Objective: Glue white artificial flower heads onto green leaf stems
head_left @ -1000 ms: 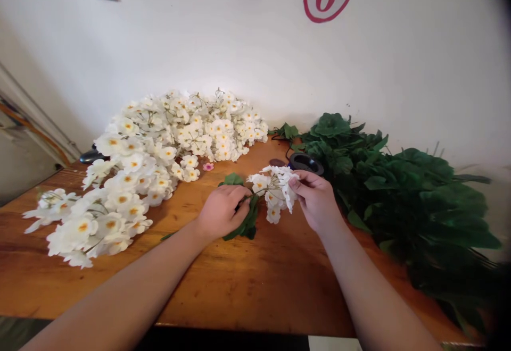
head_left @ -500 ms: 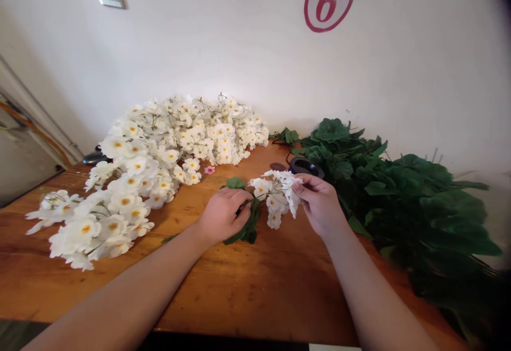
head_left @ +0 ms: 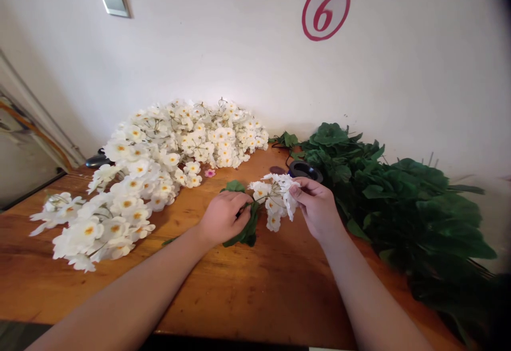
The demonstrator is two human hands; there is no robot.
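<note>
At table (head_left: 255, 298): gripping leaves (head_left: 250, 228) in curled left hand (head_left: 224, 217) | pinching white spray (head_left: 273, 203) by its right edge with right hand (head_left: 318, 205), in gap between hands | flanked right by leaf heap (head_left: 399, 202), left by flower heap (head_left: 136, 186) | with black ring (head_left: 294, 168) just beyond right hand | backed by wall (head_left: 223, 48) with red 6 (head_left: 324, 14)

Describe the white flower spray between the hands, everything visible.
The white flower spray is a loose cluster of white blossoms, some showing yellow-orange centers, on thin greenish stems. The petals look like fabric, so probably artificial. It is held sideways over the wooden table, stems running toward the left hand, beside green leaves. The right hand pinches petals at its right edge. The left hand's grip on the stems is partly hidden.
</note>
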